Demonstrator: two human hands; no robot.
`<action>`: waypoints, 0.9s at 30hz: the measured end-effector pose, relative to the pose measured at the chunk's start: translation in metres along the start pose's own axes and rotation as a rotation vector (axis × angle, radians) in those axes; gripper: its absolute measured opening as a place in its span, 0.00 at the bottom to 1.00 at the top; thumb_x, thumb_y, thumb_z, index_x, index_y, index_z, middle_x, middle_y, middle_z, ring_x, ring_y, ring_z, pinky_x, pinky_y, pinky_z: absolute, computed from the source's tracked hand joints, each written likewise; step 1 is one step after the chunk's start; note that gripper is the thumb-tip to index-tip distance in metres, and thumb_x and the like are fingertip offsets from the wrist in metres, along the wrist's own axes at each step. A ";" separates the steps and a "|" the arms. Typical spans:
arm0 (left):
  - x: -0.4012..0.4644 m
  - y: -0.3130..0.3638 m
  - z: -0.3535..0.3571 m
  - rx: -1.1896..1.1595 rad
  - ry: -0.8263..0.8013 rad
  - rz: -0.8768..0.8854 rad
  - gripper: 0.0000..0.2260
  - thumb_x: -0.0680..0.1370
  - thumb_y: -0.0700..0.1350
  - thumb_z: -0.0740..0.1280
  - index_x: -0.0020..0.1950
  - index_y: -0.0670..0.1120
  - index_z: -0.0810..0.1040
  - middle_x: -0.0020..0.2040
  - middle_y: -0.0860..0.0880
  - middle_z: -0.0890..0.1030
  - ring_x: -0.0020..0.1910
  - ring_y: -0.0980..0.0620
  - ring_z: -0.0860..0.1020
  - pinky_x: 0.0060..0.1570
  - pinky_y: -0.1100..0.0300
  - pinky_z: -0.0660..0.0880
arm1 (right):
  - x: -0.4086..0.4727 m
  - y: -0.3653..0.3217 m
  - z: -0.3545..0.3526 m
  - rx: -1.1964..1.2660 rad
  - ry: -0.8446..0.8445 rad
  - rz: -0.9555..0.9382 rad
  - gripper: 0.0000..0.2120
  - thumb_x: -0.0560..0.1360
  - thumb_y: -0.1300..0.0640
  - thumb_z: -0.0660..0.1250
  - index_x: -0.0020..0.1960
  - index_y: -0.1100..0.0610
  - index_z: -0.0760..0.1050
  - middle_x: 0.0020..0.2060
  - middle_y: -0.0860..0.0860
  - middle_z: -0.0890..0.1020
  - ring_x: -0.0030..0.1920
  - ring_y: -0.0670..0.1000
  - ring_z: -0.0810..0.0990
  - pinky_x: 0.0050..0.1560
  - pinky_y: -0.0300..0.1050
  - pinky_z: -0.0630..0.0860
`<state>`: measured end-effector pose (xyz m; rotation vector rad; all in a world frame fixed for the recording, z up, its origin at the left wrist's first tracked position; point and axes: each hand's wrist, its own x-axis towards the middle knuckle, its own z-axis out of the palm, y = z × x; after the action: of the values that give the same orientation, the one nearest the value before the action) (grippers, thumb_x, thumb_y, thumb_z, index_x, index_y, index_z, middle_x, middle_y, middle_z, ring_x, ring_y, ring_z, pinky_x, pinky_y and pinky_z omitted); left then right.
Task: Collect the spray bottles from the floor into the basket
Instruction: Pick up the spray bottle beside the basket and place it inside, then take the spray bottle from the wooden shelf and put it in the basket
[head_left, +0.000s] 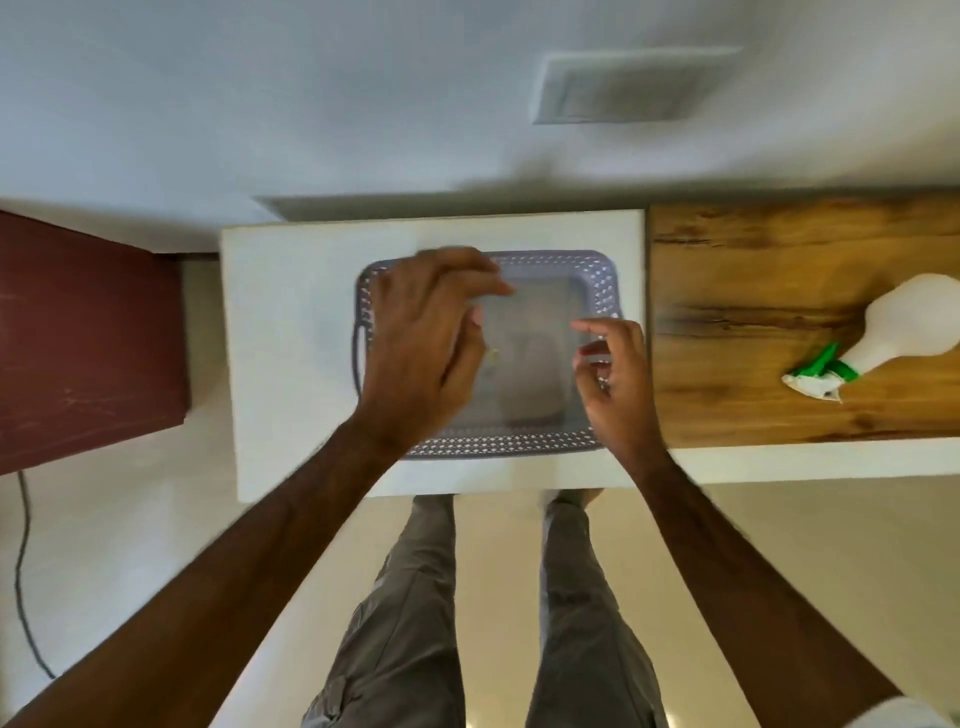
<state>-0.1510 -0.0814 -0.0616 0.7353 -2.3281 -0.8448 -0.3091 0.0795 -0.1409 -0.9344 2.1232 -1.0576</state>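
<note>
A grey perforated plastic basket (602, 280) sits on a white table top (291, 312) straight in front of me, with nothing visible inside it. My left hand (421, 348) hovers over the basket's left half, fingers loosely spread and holding nothing. Over the basket's right rim is my right hand (613, 384), fingers curled but apart, also holding nothing. A white spray bottle (904, 332) with a green and white trigger head lies on its side on the wooden surface (737, 291) to the right, apart from both hands.
A dark red cabinet (88, 332) stands at the left, with a grey cable (21, 571) on the pale floor below it. A white wall with a vent (628, 88) is behind the table. My legs stand at the table's near edge.
</note>
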 end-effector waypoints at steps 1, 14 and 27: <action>0.002 0.016 0.022 -0.011 -0.110 0.017 0.11 0.78 0.39 0.61 0.57 0.47 0.77 0.60 0.47 0.78 0.63 0.52 0.73 0.60 0.55 0.64 | -0.001 0.006 -0.021 -0.026 0.025 0.013 0.15 0.77 0.67 0.66 0.63 0.58 0.74 0.60 0.55 0.73 0.51 0.47 0.80 0.51 0.42 0.81; -0.003 0.103 0.255 -0.318 -0.844 -0.564 0.11 0.81 0.35 0.61 0.61 0.41 0.78 0.60 0.43 0.80 0.60 0.47 0.78 0.59 0.56 0.75 | 0.024 0.155 -0.257 -1.083 -0.177 0.060 0.36 0.64 0.59 0.78 0.69 0.49 0.69 0.75 0.57 0.64 0.76 0.63 0.57 0.74 0.69 0.50; -0.019 0.093 0.258 -0.385 -0.708 -0.664 0.12 0.82 0.35 0.60 0.60 0.49 0.75 0.58 0.54 0.79 0.57 0.62 0.77 0.55 0.67 0.74 | 0.051 0.192 -0.270 -0.965 -0.397 -0.088 0.34 0.73 0.55 0.71 0.75 0.54 0.61 0.66 0.55 0.78 0.69 0.57 0.72 0.75 0.70 0.46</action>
<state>-0.3336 0.0930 -0.1705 1.1950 -2.3551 -2.0595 -0.6019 0.2391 -0.1718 -1.5078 2.2134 0.2146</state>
